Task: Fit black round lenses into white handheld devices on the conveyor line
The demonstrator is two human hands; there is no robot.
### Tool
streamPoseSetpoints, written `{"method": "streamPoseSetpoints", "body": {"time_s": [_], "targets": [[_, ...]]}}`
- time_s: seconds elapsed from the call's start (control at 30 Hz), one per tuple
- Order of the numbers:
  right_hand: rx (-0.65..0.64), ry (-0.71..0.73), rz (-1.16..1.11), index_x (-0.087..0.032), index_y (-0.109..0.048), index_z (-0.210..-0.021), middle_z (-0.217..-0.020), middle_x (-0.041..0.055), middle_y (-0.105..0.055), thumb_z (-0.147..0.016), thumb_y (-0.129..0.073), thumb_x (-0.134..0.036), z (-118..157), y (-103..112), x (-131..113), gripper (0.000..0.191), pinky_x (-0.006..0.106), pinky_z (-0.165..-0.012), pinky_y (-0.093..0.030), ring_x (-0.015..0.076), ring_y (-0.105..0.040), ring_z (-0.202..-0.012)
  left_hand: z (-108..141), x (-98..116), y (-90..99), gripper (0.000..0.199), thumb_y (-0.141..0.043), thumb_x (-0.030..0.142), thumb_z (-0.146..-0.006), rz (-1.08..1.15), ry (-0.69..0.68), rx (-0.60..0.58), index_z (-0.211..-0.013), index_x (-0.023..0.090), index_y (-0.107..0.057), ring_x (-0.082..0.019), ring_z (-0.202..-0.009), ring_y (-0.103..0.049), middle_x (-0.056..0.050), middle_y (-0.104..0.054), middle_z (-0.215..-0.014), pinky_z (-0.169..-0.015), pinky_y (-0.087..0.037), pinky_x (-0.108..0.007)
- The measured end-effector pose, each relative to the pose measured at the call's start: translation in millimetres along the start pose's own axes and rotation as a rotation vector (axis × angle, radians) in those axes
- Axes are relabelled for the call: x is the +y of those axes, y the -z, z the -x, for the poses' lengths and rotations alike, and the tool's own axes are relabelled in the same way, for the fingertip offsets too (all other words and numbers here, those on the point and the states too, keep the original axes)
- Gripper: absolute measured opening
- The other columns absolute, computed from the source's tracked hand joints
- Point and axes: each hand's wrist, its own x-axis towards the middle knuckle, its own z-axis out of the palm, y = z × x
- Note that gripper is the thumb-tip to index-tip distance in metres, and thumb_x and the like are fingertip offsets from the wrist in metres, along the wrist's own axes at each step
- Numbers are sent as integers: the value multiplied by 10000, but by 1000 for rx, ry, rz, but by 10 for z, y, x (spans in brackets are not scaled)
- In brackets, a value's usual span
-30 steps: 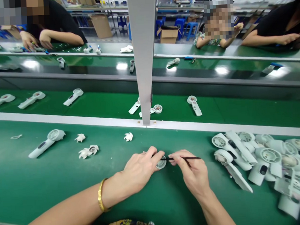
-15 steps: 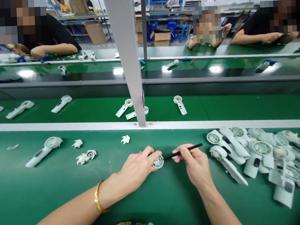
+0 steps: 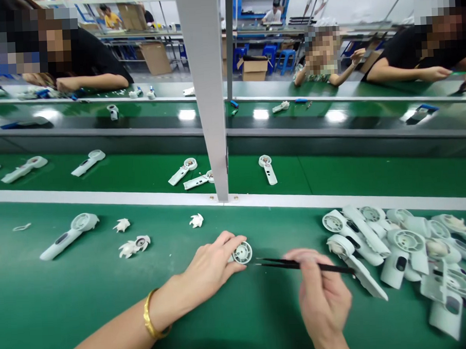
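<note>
My left hand (image 3: 211, 263) grips a pale handheld fan housing (image 3: 243, 253); its round slotted head shows past my fingertips, while the rest is hidden under the hand. In my right hand (image 3: 323, 286) lies a pair of black tweezers (image 3: 298, 264), pinched between thumb and fingers. Their two tips point left, slightly apart, a short way right of the housing and not touching it. White fan impellers (image 3: 196, 220) lie on the green work surface (image 3: 88, 304) beyond my left hand, with more impellers (image 3: 133, 246) farther left.
A heap of fan housings (image 3: 408, 244) covers the right side. One fan housing (image 3: 69, 235) lies at left. Behind a white rail, a green belt (image 3: 344, 175) carries several housing halves (image 3: 269, 169). A metal post (image 3: 208, 93) rises ahead. Co-workers (image 3: 96, 59) sit across.
My right hand has drawn back toward me and to the right with the tweezers, away from the housing. The housing halves on the belt have shifted slightly left in view.
</note>
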Motion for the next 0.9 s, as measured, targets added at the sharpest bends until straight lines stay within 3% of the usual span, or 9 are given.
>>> {"method": "streamPoseSetpoints", "body": {"time_s": [0.1,0.17,0.27,0.33,0.43,0.53,0.7,0.8,0.9], "targets": [[11,-121,-82,-213,-591,-839,-692,1,-576,-931,-451,-244,-55,40,-42,171,292,-684,-503,162,-596,-762,29,18,88,363,-532,369,-873,434,63,-56,-1217,266,-487,-138,-755,-558,-9,-546,-960,-689,-469,-270],[-131,-224,18,-224,-595,-933,-676,-5,-556,-933,-445,-275,-50,-5,-41,159,241,-565,-480,138,-569,-656,50,48,124,362,-489,419,-892,779,145,-155,-1205,236,-481,-78,-558,-466,24,-510,-787,-507,-397,-196],[-379,-146,274,-231,-566,-1099,-861,34,-595,-865,-556,-301,13,-165,5,244,237,-541,-494,130,-558,-635,82,108,124,411,-496,502,-878,1188,250,-245,-1145,190,-486,-43,-468,-377,44,-449,-692,-402,-302,-149],[-431,0,400,-223,-538,-1149,-1017,74,-581,-812,-624,-296,57,-280,36,356,264,-594,-531,144,-578,-678,104,149,104,410,-514,532,-861,1350,290,-265,-1055,171,-507,-38,-465,-376,35,-456,-688,-383,-307,-134],[-403,226,572,-202,-535,-1162,-1079,117,-568,-837,-591,-294,84,-391,49,343,304,-609,-557,180,-619,-722,141,194,69,398,-534,546,-845,1468,340,-232,-981,174,-499,-34,-431,-373,37,-471,-666,-350,-320,-123],[-405,438,684,-191,-573,-1147,-1012,130,-599,-891,-508,-311,70,-438,39,290,299,-569,-570,207,-661,-728,177,202,34,449,-553,582,-812,1496,389,-178,-1004,182,-486,-44,-388,-374,52,-469,-601,-321,-337,-128],[-366,621,718,-179,-623,-1067,-896,119,-646,-927,-416,-384,21,-461,71,323,219,-436,-548,170,-667,-567,238,154,4,557,-501,690,-772,1444,424,-156,-952,163,-529,-61,-329,-396,34,-504,-485,-301,-338,-133],[-514,655,723,-200,-600,-1101,-890,94,-662,-913,-388,-270,-33,-441,105,292,186,-471,-557,164,-684,-607,284,143,47,628,-472,747,-739,1424,474,-155,-928,153,-548,-74,-291,-393,17,-505,-424,-264,-279,-127],[-667,674,747,-194,-537,-1181,-941,87,-665,-800,-413,-126,-90,-425,110,407,191,-513,-569,173,-694,-680,322,155,112,662,-478,762,-720,1427,505,-170,-968,152,-550,-79,-278,-392,15,-511,-411,-248,-274,-127]]}}
